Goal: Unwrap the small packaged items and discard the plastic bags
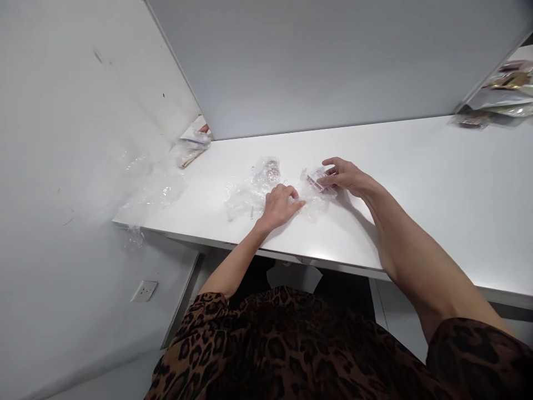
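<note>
My right hand [342,176] holds a small clear plastic packet [320,182] with pink-purple contents or print, just above the white tabletop. Its index finger stands apart from the fingers on the packet. My left hand [281,205] rests at the crumpled clear plastic bags [244,200], its fingers loosely curved and the thumb apart; nothing shows between them. Behind it, a clear bundled bag [267,169] has something reddish inside, too small to name. Thin clear plastic also spreads between my two hands.
The white table [416,183] meets a grey panel [325,66] at the back. More clear plastic [154,194] lies at the left wall, partly over the table edge. Packets [194,139] lie at the back left corner, others [508,91] at the far right. A socket [145,291] is below.
</note>
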Available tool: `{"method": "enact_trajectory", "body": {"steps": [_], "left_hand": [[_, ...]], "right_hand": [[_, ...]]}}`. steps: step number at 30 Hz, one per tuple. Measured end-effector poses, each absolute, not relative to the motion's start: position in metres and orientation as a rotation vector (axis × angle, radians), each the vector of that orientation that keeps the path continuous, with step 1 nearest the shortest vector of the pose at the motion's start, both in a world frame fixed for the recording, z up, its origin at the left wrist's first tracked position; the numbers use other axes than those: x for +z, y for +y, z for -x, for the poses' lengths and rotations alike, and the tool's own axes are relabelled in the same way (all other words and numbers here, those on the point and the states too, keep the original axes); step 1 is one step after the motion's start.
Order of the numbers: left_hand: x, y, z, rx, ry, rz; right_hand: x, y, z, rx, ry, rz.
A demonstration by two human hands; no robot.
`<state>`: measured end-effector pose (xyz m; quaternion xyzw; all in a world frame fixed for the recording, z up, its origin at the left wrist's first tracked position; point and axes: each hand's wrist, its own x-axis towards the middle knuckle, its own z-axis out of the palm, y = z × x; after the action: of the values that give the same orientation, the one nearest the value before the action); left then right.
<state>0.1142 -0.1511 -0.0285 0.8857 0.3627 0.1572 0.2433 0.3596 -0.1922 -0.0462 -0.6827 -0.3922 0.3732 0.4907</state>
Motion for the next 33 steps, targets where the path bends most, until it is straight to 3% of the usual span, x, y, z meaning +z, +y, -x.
{"method": "enact_trajectory", "body": {"steps": [5, 13, 24, 29, 33], "left_hand": [[-0.014, -0.134, -0.118, 0.782, 0.902, -1.893], [0.018, -0.113, -0.131, 0.973, 0.973, -1.389], [0.036, -0.127, -0.144, 0.872, 0.808, -1.526], [0.026, -0.133, -0.116, 0.733, 0.811, -1.697], [0.012, -0.123, -0.095, 0.616, 0.762, -1.836]], "right_hand": [[-0.049, -0.189, -0.37, 0.956, -0.77, 1.586], [-0.035, -0.197, -0.37, 0.76, -0.901, 1.55], [-0.02, -0.206, -0.351, 0.84, -1.187, 1.383], [-0.003, -0.22, -0.364, 0.795, -1.13, 1.207], [0.005, -0.23, -0.364, 0.936, -1.134, 1.078]]}}
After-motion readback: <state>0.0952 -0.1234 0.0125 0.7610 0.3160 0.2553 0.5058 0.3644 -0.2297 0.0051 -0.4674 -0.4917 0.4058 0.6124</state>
